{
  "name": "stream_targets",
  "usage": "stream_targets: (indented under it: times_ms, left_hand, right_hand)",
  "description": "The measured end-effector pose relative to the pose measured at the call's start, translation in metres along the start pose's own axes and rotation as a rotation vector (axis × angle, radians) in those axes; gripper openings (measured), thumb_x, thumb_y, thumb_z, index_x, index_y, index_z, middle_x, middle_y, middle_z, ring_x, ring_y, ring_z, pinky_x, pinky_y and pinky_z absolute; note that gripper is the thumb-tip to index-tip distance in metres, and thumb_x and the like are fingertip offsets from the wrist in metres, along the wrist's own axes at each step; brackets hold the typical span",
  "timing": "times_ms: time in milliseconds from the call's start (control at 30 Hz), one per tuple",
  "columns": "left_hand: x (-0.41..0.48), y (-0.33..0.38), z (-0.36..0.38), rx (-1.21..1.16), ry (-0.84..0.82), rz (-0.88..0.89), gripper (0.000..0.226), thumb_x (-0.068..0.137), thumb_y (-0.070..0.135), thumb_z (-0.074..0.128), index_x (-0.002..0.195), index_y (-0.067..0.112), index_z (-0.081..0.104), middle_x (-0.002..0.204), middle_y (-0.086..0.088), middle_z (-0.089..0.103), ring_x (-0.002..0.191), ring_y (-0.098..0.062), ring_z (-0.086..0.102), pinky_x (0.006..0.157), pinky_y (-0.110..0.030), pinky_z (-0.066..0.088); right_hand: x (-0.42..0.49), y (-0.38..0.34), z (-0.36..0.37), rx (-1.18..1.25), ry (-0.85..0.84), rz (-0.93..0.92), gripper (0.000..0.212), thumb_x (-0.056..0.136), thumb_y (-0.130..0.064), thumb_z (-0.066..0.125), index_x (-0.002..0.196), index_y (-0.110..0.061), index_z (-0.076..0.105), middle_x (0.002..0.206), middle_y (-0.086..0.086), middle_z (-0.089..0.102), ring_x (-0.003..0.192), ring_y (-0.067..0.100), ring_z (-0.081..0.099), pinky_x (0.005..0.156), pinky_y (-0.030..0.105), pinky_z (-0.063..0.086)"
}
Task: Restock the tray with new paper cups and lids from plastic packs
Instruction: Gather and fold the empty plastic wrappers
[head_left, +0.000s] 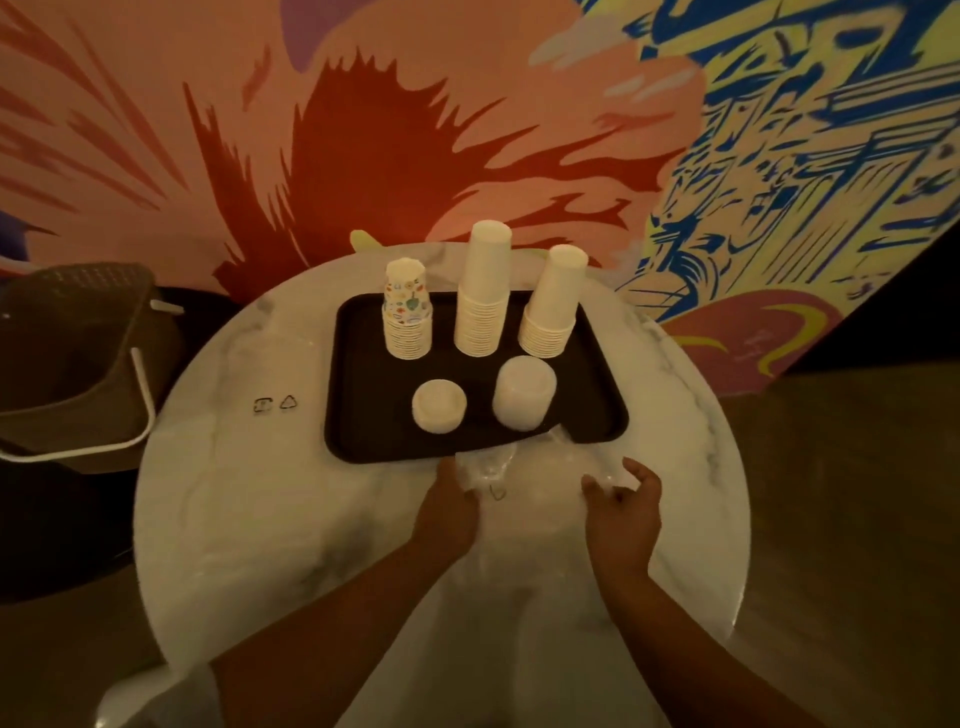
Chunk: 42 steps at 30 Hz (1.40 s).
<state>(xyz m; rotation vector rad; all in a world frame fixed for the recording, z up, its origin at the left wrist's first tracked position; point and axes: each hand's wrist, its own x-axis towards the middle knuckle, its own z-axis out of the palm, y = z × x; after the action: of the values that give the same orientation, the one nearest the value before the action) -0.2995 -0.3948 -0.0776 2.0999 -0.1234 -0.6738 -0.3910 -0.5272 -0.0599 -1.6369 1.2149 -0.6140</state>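
Note:
A black tray (363, 415) lies on the round white marble table (270, 493). At its back stand three upside-down cup stacks: a patterned one (408, 317), a tall white one (483, 291) and a tilted white one (553, 304). Two white lid stacks sit in front, a low one (439, 406) and a taller one (523, 393). A clear, crumpled plastic pack (540, 462) lies at the tray's front edge. My left hand (449, 506) pinches its left end and my right hand (621, 512) grips its right end.
Another clear plastic pack with printed recycling marks (275, 404) lies flat on the table left of the tray. A brown basket with a white handle (72, 364) stands off the table's left side. A painted wall rises right behind the table.

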Motion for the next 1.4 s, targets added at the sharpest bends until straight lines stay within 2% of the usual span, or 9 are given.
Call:
stream_targets:
  times_ms: [200,333,400,467,600,733,933,1233,1400]
  left_hand:
    - [-0.004,-0.013,0.026,0.120,0.262,0.034,0.076,0.087,0.012,0.059,0.148,0.020,0.014,0.142,-0.012,0.038,0.127,-0.031,0.042,0.104,-0.042,0.038]
    - [-0.024,0.011,0.039,0.375,0.529,0.289,0.084,0.072,0.020,0.076,0.143,0.012,0.032,0.151,-0.015,0.028,0.137,-0.034,0.031,0.109,-0.044,0.029]
    - [-0.029,0.017,0.053,0.670,0.368,0.435,0.077,0.079,0.029,0.068,0.144,0.012,0.030,0.155,-0.017,0.016,0.140,-0.038,0.025,0.112,-0.048,0.024]
    - [-0.024,0.007,0.065,0.855,0.113,0.341,0.071,0.094,0.040,0.044,0.149,0.016,0.007,0.157,-0.010,-0.008,0.147,-0.029,-0.003,0.117,-0.045,-0.001]
    - [-0.001,-0.026,0.064,0.942,-0.023,0.305,0.080,0.081,0.065,0.004,0.145,0.021,-0.015,0.152,-0.004,-0.023,0.143,-0.024,-0.021,0.109,-0.037,-0.017]
    - [0.004,-0.035,0.058,0.896,-0.014,0.361,0.090,0.069,0.078,-0.010,0.137,0.021,-0.023,0.144,-0.002,-0.029,0.138,-0.023,-0.025,0.108,-0.032,-0.017]
    - [0.012,-0.041,0.059,0.937,0.075,0.327,0.091,0.080,0.079,0.011,0.147,0.017,0.011,0.151,-0.026,0.021,0.140,-0.040,0.022,0.108,-0.046,0.016]
    - [0.012,-0.041,0.043,0.906,0.007,0.280,0.124,0.053,0.089,-0.005,0.146,0.008,-0.017,0.156,-0.014,-0.019,0.141,-0.022,-0.022,0.113,-0.035,-0.012]
    - [0.002,-0.040,-0.014,0.849,-0.099,0.397,0.095,0.082,0.072,0.032,0.149,0.012,0.003,0.159,-0.008,0.000,0.147,-0.022,0.003,0.115,-0.031,-0.002]
  right_hand:
    - [0.021,0.039,-0.005,-0.574,-0.212,-0.267,0.058,0.082,-0.029,0.066,0.134,-0.021,0.040,0.116,0.006,0.059,0.108,0.025,0.055,0.098,0.038,0.041]
    - [0.034,0.050,-0.001,-0.786,-0.206,-0.776,0.072,0.068,-0.028,0.075,0.130,-0.017,0.041,0.123,0.013,0.058,0.113,0.035,0.056,0.090,0.046,0.048]
    - [0.040,0.050,0.004,-0.882,-0.349,-1.030,0.065,0.081,-0.038,0.053,0.139,-0.018,0.032,0.140,0.014,0.043,0.133,0.036,0.034,0.105,0.051,0.034]
    - [0.044,0.052,0.012,-0.965,-0.530,-1.227,0.059,0.088,-0.043,0.030,0.142,-0.018,0.029,0.148,0.011,0.031,0.142,0.030,0.017,0.113,0.052,0.020]
    - [0.059,0.058,0.016,-1.034,-0.729,-1.125,0.049,0.090,-0.029,0.026,0.135,-0.018,0.043,0.141,0.010,0.048,0.134,0.028,0.037,0.115,0.048,0.022]
    - [0.074,0.068,0.011,-0.948,-0.851,-0.996,0.061,0.093,-0.044,0.012,0.147,-0.016,0.016,0.155,0.010,0.020,0.141,0.026,0.001,0.117,0.049,0.010]
    - [0.079,0.066,0.012,-1.038,-0.874,-0.944,0.099,0.067,-0.083,-0.008,0.148,-0.028,-0.005,0.158,0.008,-0.006,0.146,0.027,-0.008,0.115,0.043,-0.009]
    - [0.084,0.054,0.007,-1.203,-0.929,-0.876,0.102,0.066,-0.085,0.008,0.147,-0.028,-0.013,0.157,0.005,-0.016,0.145,0.024,-0.015,0.115,0.053,-0.003]
    - [0.078,0.031,0.004,-1.300,-0.943,-0.844,0.114,0.051,-0.088,0.002,0.148,-0.029,-0.004,0.159,0.001,-0.007,0.146,0.021,-0.005,0.115,0.053,0.007]
